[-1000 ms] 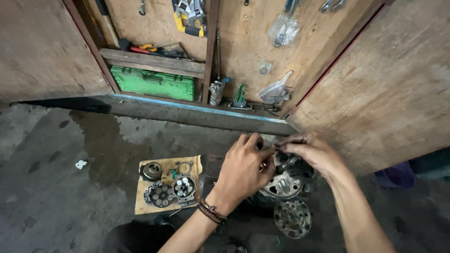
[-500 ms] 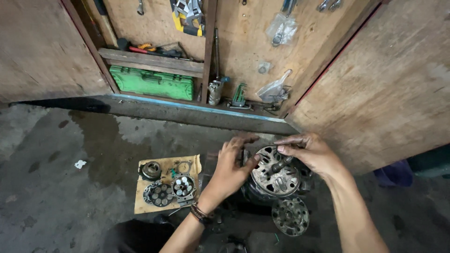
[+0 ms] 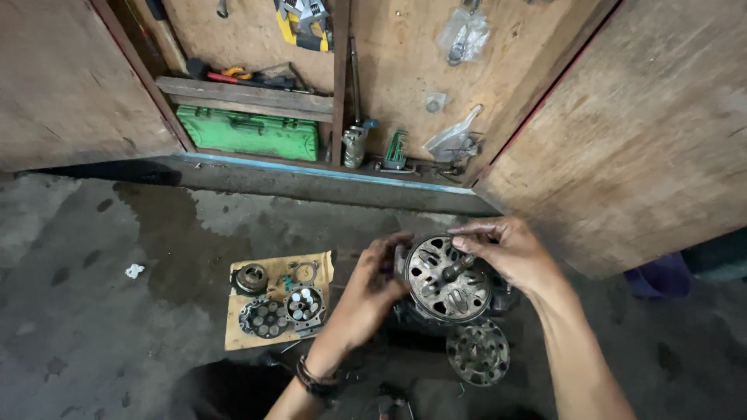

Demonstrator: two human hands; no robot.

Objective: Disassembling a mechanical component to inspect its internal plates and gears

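Item: cabinet [image 3: 646, 132], plywood, doors swung wide, holding a green case [image 3: 249, 134] and hung tools; below it the stained concrete floor [image 3: 93, 311]. Item: cardboard [image 3: 272, 299] on the floor, left of you, carrying three small round parts. Item: disc [image 3: 447, 278], a round slotted metal plate with a stub shaft at its centre, held up just above a dark housing, with a second slotted plate [image 3: 477, 351] lying flat on the floor just below. Step in hand, as it looks: you are lifting or seating this disc on the housing; the next move likely calls for keeping it level and square to what lies beneath. Item: your left hand [image 3: 366, 295], wrist bent up, grip closed on the disc's left rim. Item: your right hand [image 3: 510, 253], forearm reaching in from lower right, fingers curled over the top edge, thumb [image 3: 465, 243] by the shaft.
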